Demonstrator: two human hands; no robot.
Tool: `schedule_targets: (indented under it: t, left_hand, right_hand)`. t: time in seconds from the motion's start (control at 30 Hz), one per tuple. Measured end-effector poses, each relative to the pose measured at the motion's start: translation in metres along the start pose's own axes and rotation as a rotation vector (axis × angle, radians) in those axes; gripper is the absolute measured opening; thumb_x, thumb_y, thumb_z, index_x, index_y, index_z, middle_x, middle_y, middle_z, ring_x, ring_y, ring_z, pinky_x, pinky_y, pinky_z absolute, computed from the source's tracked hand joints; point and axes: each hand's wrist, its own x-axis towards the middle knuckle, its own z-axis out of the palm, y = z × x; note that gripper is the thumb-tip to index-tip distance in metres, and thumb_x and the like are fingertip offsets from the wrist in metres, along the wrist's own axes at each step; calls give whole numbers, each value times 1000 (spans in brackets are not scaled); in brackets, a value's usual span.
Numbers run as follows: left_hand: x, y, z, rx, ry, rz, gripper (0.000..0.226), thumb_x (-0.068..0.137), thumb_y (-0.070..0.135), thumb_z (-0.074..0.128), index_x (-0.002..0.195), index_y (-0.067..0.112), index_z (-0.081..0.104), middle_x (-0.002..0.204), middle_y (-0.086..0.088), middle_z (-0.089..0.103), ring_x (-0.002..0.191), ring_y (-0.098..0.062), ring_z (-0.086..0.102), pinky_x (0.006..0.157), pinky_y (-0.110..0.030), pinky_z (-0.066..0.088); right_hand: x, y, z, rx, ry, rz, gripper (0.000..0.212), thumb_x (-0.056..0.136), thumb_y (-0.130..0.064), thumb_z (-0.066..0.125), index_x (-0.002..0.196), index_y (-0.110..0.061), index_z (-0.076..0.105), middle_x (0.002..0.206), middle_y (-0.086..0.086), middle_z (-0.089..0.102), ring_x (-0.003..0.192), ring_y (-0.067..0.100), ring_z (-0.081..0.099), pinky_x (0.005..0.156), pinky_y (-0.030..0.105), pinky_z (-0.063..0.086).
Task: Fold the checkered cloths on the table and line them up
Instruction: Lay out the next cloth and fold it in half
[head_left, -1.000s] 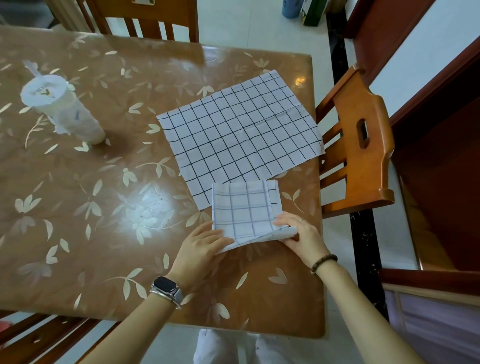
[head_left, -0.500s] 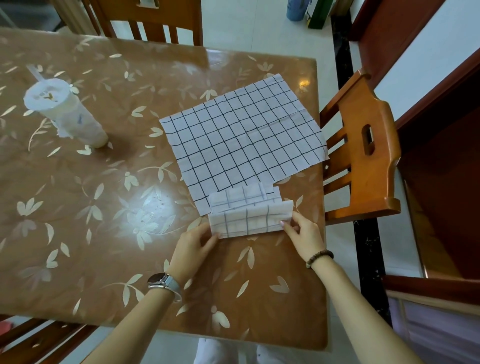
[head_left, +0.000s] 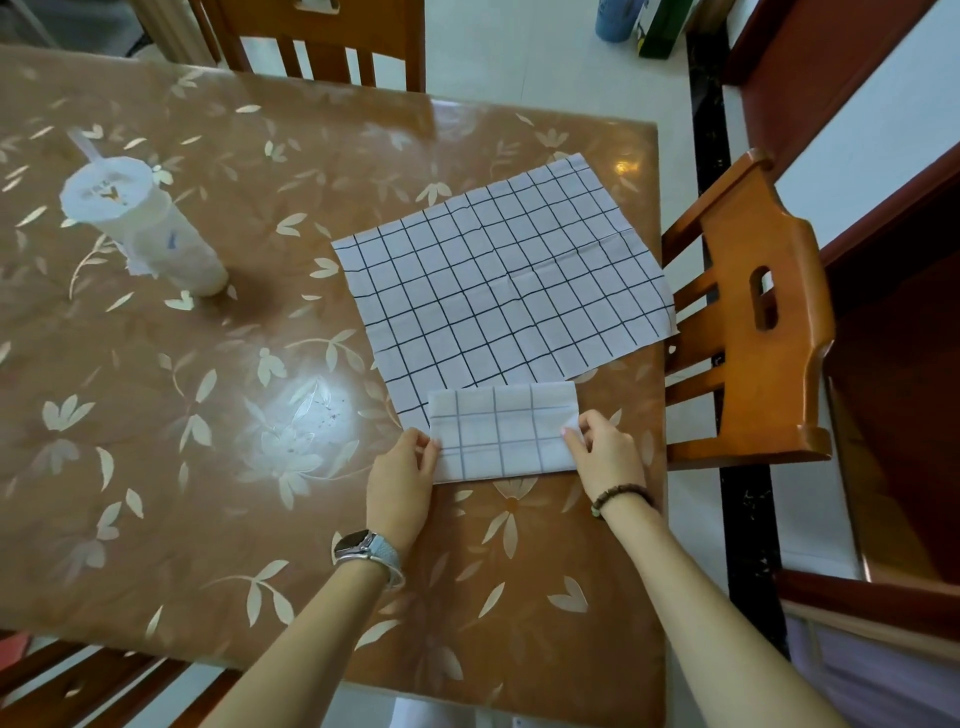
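- We are finishing a fold on the folded cloth (head_left: 501, 434), which is lying towards the table's (head_left: 208, 467) near right corner, its far edge overlapping the near edge of the unfolded cloth (head_left: 498, 280).
- Our left hand (head_left: 400, 478) is pinching its left edge; our right hand (head_left: 605, 457) is pinching its right edge.
- Next, we are judging, it needs pressing flat and squaring up, then the unfolded cloth needs folding to match.

Two checkered cloths: folded cloth (head_left: 501, 434), spread cloth (head_left: 498, 280). Two hands: left hand (head_left: 400, 483), right hand (head_left: 605, 457). One table (head_left: 208, 467). One cup (head_left: 150, 228). Three chairs (head_left: 753, 322). One watch (head_left: 363, 545). One bracelet (head_left: 621, 496).
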Motion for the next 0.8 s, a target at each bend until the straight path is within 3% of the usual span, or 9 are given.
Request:
schedule_targets:
  t: [0.13, 0.4, 0.57, 0.63, 0.7, 0.8]
  left_hand:
    - [3, 4, 3, 138, 66, 3, 20, 100, 33, 52, 91, 16, 59, 69, 3, 63, 65, -22, 61, 58, -34, 46]
    - [9, 1, 9, 265, 131, -9, 23, 97, 40, 52, 87, 20, 58, 69, -3, 66, 66, -29, 61, 62, -41, 53]
    - [13, 3, 12, 317, 211, 77, 16, 93, 31, 62, 91, 16, 58, 73, -3, 63, 67, -25, 59, 61, -39, 50]
    - [14, 2, 14, 315, 258, 238, 15, 91, 20, 65, 101, 11, 59, 90, -5, 63, 81, -26, 58, 71, -41, 51]
    - [14, 0, 20, 391, 192, 435, 30, 91, 15, 58, 120, 9, 58, 119, -9, 61, 111, -31, 58, 93, -43, 48]
    - [17, -4, 28, 589, 31, 611, 50, 99, 27, 37, 146, 12, 43, 156, -9, 37, 147, -26, 30, 119, -48, 25]
  right_hand:
    - [4, 0, 4, -44, 12, 23, 18, 96, -34, 53, 97, -17, 57, 62, -5, 52, 58, 12, 49, 46, 19, 29]
    - [5, -6, 6, -122, 68, 50, 19, 95, -38, 54, 96, -20, 59, 67, -3, 56, 64, 17, 55, 47, 18, 31]
    - [6, -8, 5, -159, 106, 70, 19, 93, -39, 57, 96, -20, 59, 70, -3, 58, 68, 17, 54, 46, 18, 26]
    - [6, -8, 5, -171, 116, 77, 20, 94, -39, 56, 96, -20, 59, 71, -2, 58, 68, 17, 53, 46, 18, 24]
    - [6, -8, 6, -192, 123, 79, 21, 94, -40, 56, 97, -20, 60, 72, -1, 59, 68, 17, 52, 45, 18, 23]
    - [5, -9, 6, -217, 167, 65, 20, 91, -38, 60, 100, -20, 60, 77, 1, 62, 72, 17, 52, 48, 20, 25]
